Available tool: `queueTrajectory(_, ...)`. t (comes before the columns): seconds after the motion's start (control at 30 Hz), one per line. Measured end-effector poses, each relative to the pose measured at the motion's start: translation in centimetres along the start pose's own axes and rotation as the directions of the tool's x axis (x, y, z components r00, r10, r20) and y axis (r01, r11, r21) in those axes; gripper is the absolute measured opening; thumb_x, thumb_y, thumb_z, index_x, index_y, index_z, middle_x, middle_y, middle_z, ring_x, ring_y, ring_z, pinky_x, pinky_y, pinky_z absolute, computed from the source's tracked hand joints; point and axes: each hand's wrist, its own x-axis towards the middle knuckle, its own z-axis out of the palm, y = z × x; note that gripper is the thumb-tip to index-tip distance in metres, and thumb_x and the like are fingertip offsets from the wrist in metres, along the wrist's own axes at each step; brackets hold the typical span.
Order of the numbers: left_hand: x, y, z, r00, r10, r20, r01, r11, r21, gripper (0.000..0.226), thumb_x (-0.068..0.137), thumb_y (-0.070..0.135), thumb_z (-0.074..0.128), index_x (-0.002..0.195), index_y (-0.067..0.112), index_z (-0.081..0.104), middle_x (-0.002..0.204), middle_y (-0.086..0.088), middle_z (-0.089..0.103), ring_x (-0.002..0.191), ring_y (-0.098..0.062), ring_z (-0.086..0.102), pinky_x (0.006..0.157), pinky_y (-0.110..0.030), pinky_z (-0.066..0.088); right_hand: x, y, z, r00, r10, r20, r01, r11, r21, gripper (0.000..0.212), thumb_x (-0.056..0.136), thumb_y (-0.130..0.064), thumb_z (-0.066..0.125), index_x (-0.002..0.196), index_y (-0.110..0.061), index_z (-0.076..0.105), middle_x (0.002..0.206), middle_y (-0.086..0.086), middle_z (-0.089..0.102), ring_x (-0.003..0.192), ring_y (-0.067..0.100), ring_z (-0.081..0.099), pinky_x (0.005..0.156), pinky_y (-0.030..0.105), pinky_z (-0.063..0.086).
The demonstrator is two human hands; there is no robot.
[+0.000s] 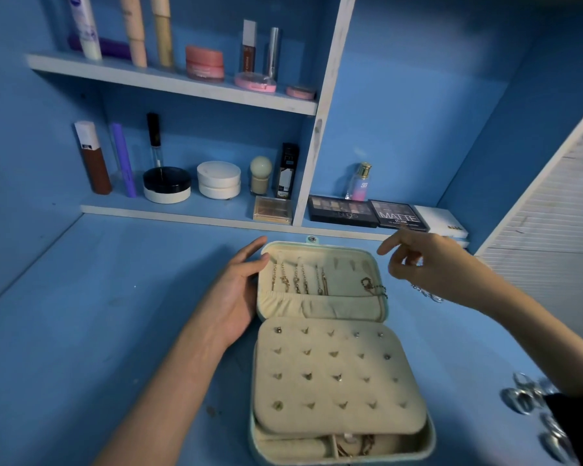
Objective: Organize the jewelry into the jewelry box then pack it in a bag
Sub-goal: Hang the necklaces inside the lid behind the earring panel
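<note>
Blue tabletop [115,314] carries the open jewelry box [429,432], its cream lid [347,274] lying back at 12 o'clock of the base. Gold chains [300,277] hang in the lid. At the lid's 9 o'clock the left hand [239,290] rests straight-fingered against its edge. At 2 o'clock the right hand [431,264] hovers, index out, other fingers curled; whether it pinches the silver chain [426,292] below is unclear. Silver rings [525,396] lie at the base's 3 o'clock.
</note>
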Motion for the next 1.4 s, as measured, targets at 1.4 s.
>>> queueTrajectory(1.4, 0.2, -0.2, -0.1, 1.000, 0.009, 0.017, -0.008, 0.999, -0.039, 0.041, 0.094, 0.003, 0.046, 0.132, 0.018, 0.052, 0.094, -0.004, 0.071, 0.087, -0.018, 0.067, 0.060, -0.027, 0.056, 2.3, -4.3, -0.3, 0.999, 0.040, 0.009, -0.035, 0.721, 0.692, 0.007, 0.086, -0.007, 0.063, 0.079, -0.006, 0.063, 0.066, 0.010, 0.066, 0.063, 0.019, 0.060, 0.061, 0.025, 0.044)
